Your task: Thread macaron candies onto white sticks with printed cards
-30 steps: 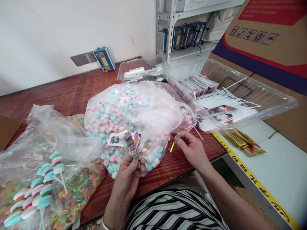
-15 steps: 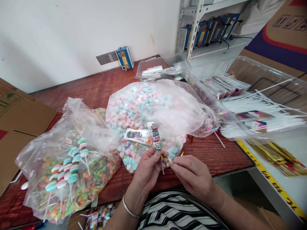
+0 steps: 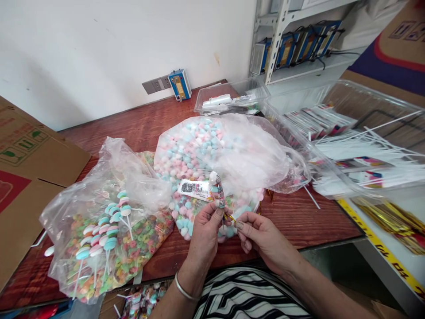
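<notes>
My left hand [image 3: 207,223] is closed round the base of a wrapped candy stick [image 3: 217,189], which stands upright in a clear printed wrapper. At its lower end, my right hand [image 3: 257,232] pinches a gold twist tie [image 3: 229,217] between thumb and finger. Behind both hands lies a large clear bag of pink, blue and white candies [image 3: 189,146]. A flat printed wrapper [image 3: 195,189] rests on that bag. To the left, several striped candy sticks [image 3: 102,230] lie on a bag of colourful ring candies [image 3: 149,230].
A clear tray [image 3: 325,170] holds white sticks and printed wrappers at the right. Below it, gold twist ties [image 3: 395,223] lie on a white surface. A smaller clear bin [image 3: 199,104] stands at the back. Cardboard boxes [image 3: 63,155] flank the wooden table [image 3: 133,117].
The view has shifted slightly, so the scene sits further right. The candy stick has turned a little in my left hand. My right fingers stay on the gold tie.
</notes>
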{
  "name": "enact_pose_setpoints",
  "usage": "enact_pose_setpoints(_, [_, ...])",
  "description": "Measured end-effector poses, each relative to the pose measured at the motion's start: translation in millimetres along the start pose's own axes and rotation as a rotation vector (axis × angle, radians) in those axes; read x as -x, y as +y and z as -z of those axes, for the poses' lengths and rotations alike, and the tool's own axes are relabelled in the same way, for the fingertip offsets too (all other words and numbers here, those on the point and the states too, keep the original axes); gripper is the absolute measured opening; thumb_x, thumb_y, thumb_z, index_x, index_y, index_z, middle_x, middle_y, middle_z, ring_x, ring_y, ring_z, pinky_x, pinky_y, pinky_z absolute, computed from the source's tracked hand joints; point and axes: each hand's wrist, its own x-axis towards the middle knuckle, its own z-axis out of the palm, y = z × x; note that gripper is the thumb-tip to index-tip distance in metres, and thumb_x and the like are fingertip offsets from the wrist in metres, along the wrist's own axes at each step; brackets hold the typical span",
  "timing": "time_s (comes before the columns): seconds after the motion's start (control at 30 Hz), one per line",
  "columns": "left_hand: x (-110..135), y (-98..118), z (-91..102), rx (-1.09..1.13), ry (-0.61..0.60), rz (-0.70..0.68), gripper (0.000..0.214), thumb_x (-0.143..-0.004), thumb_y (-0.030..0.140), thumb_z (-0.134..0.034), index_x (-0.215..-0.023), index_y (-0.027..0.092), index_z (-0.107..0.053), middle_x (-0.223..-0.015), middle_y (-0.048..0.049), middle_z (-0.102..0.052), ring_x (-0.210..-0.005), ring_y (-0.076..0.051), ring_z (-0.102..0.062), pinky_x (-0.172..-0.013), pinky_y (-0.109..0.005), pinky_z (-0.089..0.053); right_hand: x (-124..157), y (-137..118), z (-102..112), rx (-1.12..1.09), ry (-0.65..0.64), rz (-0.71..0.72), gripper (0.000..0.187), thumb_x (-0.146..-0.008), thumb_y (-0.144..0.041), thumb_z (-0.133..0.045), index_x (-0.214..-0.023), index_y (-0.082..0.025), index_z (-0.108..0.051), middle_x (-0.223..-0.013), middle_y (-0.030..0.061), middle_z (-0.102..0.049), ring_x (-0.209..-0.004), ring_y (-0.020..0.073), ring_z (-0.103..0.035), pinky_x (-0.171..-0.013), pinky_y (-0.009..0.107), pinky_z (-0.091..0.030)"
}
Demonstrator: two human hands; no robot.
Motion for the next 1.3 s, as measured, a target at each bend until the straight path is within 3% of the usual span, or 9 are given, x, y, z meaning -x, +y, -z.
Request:
enact_pose_setpoints(0.13, [-7, 1, 9.3, -0.159, 0.074, -0.105, 0.018, -0.080, 0.035, -0.068, -0.086, 0.018, -0.069, -0.076, -0.0020, -0.067, -0.069, -0.013, -0.059, -0.068, -0.025, -0.046, 1, -2, 5, 0.333, 0.118, 0.302, 0.023, -0.085, -0.040, -0.064, -0.076, -0.019, -0.062, -0.065, -0.0015, -0.058, -0.058, 0.0132, -0.052, -0.054, 0.024, -0.041])
enact_pose_setpoints(0.27, [-10, 4, 8.3, -0.434, 0.060, -0.221, 0.012, -0.084, 0.029, -0.061, -0.079, 0.019, -0.066, -0.066, 0.0011, -0.060, -0.061, -0.013, -0.049, -0.061, -0.025, -0.039, -3, -5, -5, 0.553, 0.141, 0.571, 0.016, -0.088, -0.029, -0.060, -0.076, -0.021, -0.066, -0.075, 0.0013, -0.063, -0.073, 0.0170, -0.057, -0.068, 0.027, -0.045])
enact_pose_setpoints(0.5, [-5, 9, -1.9, -0.764, 0.104, -0.538, 0.019, -0.084, 0.013, -0.054, -0.071, 0.021, -0.065, -0.077, -0.0036, -0.060, -0.077, -0.020, -0.053, -0.072, -0.030, -0.038, -34, 4, -24, 0.370, 0.255, 0.375, 0.021, -0.078, -0.036, -0.061, -0.064, -0.020, -0.056, -0.059, -0.0017, -0.053, -0.054, 0.0144, -0.046, -0.050, 0.026, -0.039])
enact_pose_setpoints(0.63, [-4, 5, 1.5, -0.903, 0.134, -0.596, 0.018, -0.085, 0.010, -0.051, -0.080, 0.021, -0.065, -0.080, -0.0044, -0.062, -0.078, -0.019, -0.056, -0.072, -0.030, -0.040, -40, 9, -23, 0.312, 0.254, 0.334, 0.023, -0.077, -0.037, -0.059, -0.062, -0.022, -0.051, -0.053, -0.0049, -0.045, -0.047, 0.0116, -0.036, -0.043, 0.025, -0.032])
enact_pose_setpoints(0.8, [-3, -5, 5.0, -0.943, 0.187, -0.655, 0.028, -0.086, 0.011, -0.051, -0.111, 0.020, -0.058, -0.087, -0.0045, -0.066, -0.079, -0.018, -0.061, -0.074, -0.030, -0.044, -39, 12, -22, 0.291, 0.267, 0.323, 0.027, -0.079, -0.039, -0.059, -0.062, -0.022, -0.047, -0.052, -0.0061, -0.042, -0.046, 0.0110, -0.035, -0.042, 0.024, -0.031])
enact_pose_setpoints(0.93, [-3, -4, 5.5, -0.999, 0.135, -0.757, 0.023, -0.089, 0.012, -0.047, -0.103, 0.019, -0.065, -0.088, -0.0058, -0.066, -0.082, -0.018, -0.060, -0.075, -0.029, -0.045, -40, 13, -22, 0.302, 0.272, 0.341, 0.027, -0.081, -0.040, -0.058, -0.063, -0.022, -0.047, -0.051, -0.0061, -0.042, -0.046, 0.0112, -0.036, -0.043, 0.024, -0.033])
enact_pose_setpoints(1.03, [-4, -1, 5.3, -0.857, 0.145, -0.637, 0.017, -0.088, 0.016, -0.052, -0.092, 0.018, -0.069, -0.084, -0.0049, -0.066, -0.081, -0.017, -0.059, -0.075, -0.029, -0.044, -39, 11, -22, 0.337, 0.256, 0.371, 0.025, -0.082, -0.039, -0.057, -0.066, -0.021, -0.051, -0.053, -0.0050, -0.046, -0.048, 0.0123, -0.039, -0.046, 0.025, -0.036])
enact_pose_setpoints(1.2, [-12, 0, 2.4, -0.204, 0.110, -0.096, 0.019, -0.074, 0.031, -0.070, -0.082, 0.015, -0.066, -0.059, 0.0028, -0.055, -0.052, -0.009, -0.044, -0.050, -0.021, -0.033, -37, 5, -20, 0.445, 0.271, 0.439, 0.020, -0.083, -0.035, -0.058, -0.070, -0.020, -0.057, -0.067, 0.0005, -0.057, -0.062, 0.0162, -0.050, -0.057, 0.027, -0.041])
enact_pose_setpoints(1.3, [-13, 2, -0.8, 0.055, 0.055, 0.013, 0.029, -0.065, 0.034, -0.078, -0.077, 0.013, -0.062, -0.054, 0.0057, -0.048, -0.046, -0.005, -0.033, -0.045, -0.018, -0.022, -38, 1, -18, 0.581, 0.336, 0.539, 0.011, -0.082, -0.028, -0.060, -0.077, -0.019, -0.059, -0.073, 0.0015, -0.059, -0.068, 0.0174, -0.054, -0.063, 0.028, -0.043])
